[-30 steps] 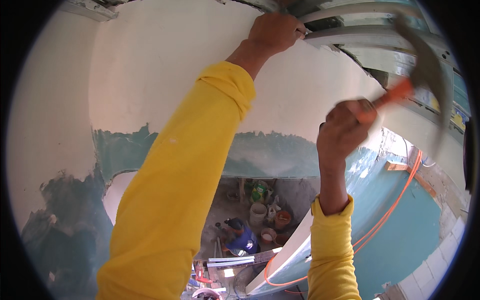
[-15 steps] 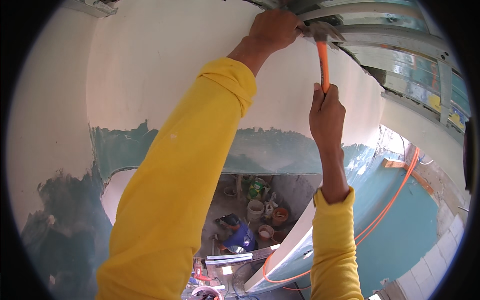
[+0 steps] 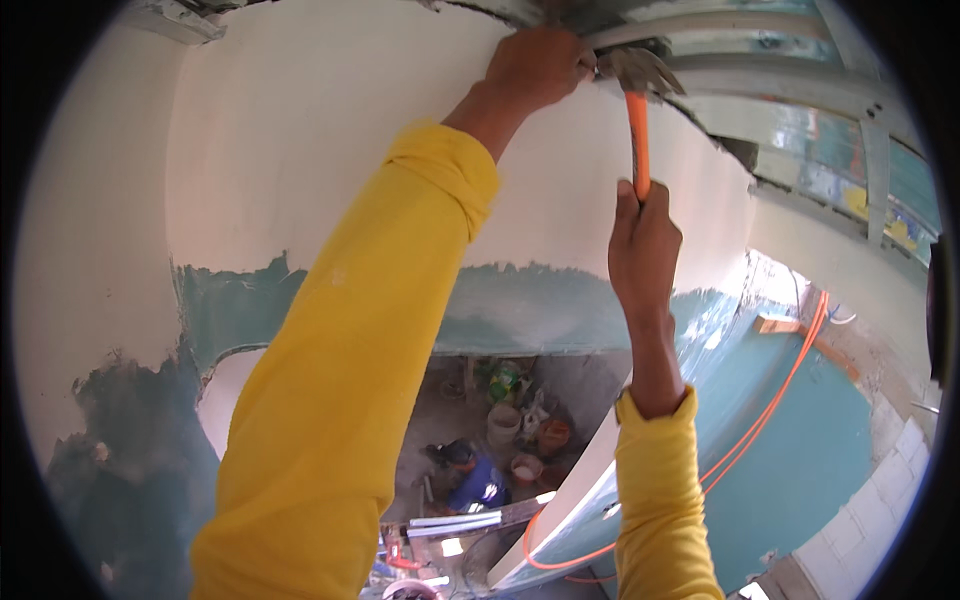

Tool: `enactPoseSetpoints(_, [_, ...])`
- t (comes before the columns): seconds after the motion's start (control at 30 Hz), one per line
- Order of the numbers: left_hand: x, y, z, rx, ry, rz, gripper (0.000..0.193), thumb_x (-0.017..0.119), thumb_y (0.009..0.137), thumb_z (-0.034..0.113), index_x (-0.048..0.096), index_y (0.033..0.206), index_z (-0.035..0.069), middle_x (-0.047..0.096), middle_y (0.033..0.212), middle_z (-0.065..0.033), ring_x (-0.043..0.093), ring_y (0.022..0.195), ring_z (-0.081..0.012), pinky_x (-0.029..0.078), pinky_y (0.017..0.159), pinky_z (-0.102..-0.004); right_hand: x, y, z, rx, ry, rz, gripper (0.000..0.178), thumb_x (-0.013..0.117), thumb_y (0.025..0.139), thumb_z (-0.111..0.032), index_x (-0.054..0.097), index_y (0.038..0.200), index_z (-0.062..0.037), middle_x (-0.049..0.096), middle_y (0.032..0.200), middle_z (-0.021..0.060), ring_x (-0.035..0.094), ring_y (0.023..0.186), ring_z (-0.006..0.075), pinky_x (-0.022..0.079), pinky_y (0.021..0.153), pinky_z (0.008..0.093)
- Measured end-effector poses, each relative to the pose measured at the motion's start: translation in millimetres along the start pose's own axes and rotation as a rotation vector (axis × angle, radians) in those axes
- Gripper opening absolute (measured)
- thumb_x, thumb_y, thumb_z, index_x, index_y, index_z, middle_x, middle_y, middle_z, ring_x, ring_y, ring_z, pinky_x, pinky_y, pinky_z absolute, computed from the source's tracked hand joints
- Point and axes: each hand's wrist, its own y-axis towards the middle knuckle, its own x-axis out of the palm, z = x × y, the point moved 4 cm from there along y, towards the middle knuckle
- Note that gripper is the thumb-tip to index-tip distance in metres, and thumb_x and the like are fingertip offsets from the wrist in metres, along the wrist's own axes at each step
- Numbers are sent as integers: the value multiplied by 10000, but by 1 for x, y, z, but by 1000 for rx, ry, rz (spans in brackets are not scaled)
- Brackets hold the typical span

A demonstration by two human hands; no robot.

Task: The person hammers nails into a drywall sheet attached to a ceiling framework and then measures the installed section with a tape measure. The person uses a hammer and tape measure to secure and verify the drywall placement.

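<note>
One left hand [image 3: 537,68] is curled closed at top center, can't tell around what. Just beside its fingertips is the head of a claw hammer [image 3: 639,130]; right hand [image 3: 645,245] grips its orange handle. Metal framing [image 3: 785,85] fills the upper right.

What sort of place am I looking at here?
Probably a building under construction or renovation: the wall has a patchy white and blue-green finish, bare grey beams show overhead, and several buckets stand below.
</note>
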Motion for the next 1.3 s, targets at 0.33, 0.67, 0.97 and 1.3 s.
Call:
enactPoseSetpoints(0.33, [-12, -12, -16, 124, -395, 359, 200, 602, 942, 67, 738, 1088, 61, 750, 998, -151, 715, 900, -337, 571, 833, -416, -16, 8, -6, -319, 120, 244, 279, 554, 1058, -279, 485, 976, -22, 538, 647, 111, 501, 472, 261, 410, 472, 343])
enactPoseSetpoints(0.67, [-21, -25, -27, 110, -373, 453, 248, 579, 926, 13, 700, 1141, 39, 753, 1007, -136, 711, 891, -323, 566, 832, -391, -43, -24, -33, -303, 768, 631, 283, 472, 1086, -309, 501, 960, -57, 525, 662, 62, 453, 493, 100, 392, 494, 192])
enactPoseSetpoints(0.97, [-16, -25, -29, 110, -365, 425, 280, 573, 905, 19, 707, 1149, 49, 737, 1031, -178, 697, 951, -372, 566, 861, -448, -15, -8, -8, -6, 107, 241, 269, 564, 1065, -285, 544, 1073, -17, 589, 648, 170, 638, 557, 330, 471, 514, 392])
enactPoseSetpoints(1.3, [-10, -11, -21, 5, -120, 250, 347, 567, 892, 49, 696, 1214, 41, 735, 995, -209, 703, 921, -377, 573, 849, -467, 19, 8, 3, 123, 34, -6, 301, 530, 1065, -289, 519, 1043, 11, 637, 754, 290, 647, 713, 485, 494, 582, 490])
